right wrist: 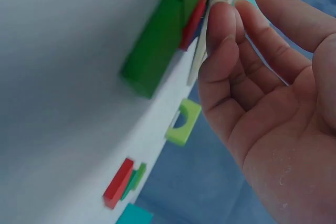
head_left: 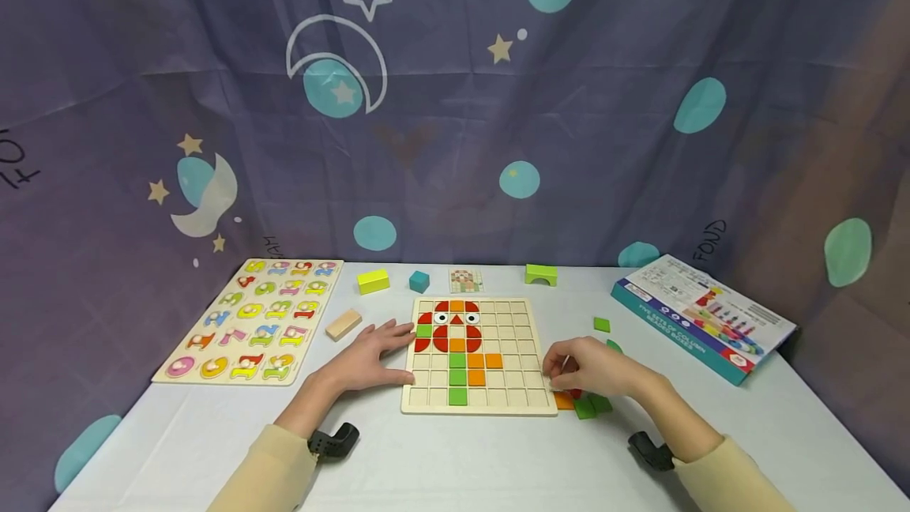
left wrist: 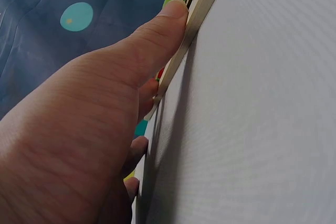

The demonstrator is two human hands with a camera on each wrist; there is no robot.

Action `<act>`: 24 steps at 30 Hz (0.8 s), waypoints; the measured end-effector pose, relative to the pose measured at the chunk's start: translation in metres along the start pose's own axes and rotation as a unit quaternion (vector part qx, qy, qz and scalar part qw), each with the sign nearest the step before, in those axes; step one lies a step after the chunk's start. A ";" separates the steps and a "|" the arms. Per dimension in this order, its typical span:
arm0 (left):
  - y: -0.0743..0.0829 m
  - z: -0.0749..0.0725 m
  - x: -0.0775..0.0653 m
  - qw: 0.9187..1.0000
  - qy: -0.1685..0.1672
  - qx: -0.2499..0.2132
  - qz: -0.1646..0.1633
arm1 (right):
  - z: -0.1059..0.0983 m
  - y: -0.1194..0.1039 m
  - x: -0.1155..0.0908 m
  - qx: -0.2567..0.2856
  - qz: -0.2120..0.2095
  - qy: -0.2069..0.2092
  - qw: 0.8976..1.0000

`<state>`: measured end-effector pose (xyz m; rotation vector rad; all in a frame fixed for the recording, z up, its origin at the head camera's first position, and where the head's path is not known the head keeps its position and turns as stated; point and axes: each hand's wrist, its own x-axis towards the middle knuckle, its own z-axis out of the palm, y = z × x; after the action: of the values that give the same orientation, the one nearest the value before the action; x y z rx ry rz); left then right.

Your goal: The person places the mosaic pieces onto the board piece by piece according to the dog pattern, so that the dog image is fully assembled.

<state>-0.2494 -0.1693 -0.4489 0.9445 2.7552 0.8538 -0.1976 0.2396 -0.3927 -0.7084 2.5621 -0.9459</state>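
Note:
A wooden grid board lies on the table, with red, orange, green and eye-printed tiles in its left and middle squares. My left hand rests at the board's left edge, its fingers spread. In the left wrist view the thumb touches the rim. At the right edge is my right hand, fingers loosely bent, nothing visible between them in the right wrist view. Beneath and beside it lie loose tiles: an orange tile, several green tiles, and a red one partly hidden by the hand.
A number puzzle board lies at left. Behind the grid board are a yellow block, a teal cube, a pattern card and a green arch block. A plain wooden block sits near the left hand; a box is at right.

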 end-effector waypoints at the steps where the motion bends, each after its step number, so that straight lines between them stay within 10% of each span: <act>1: 0.000 0.000 0.000 1.000 0.000 0.001 -0.001 | 0.000 0.001 -0.002 -0.003 -0.003 -0.001 1.000; 24: 0.000 0.000 0.000 1.000 -0.001 -0.001 0.002 | 0.011 0.005 -0.013 -0.055 -0.009 -0.006 0.998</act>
<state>-0.2496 -0.1693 -0.4489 0.9513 2.7512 0.8552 -0.1833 0.2443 -0.4026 -0.7648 2.6170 -0.8087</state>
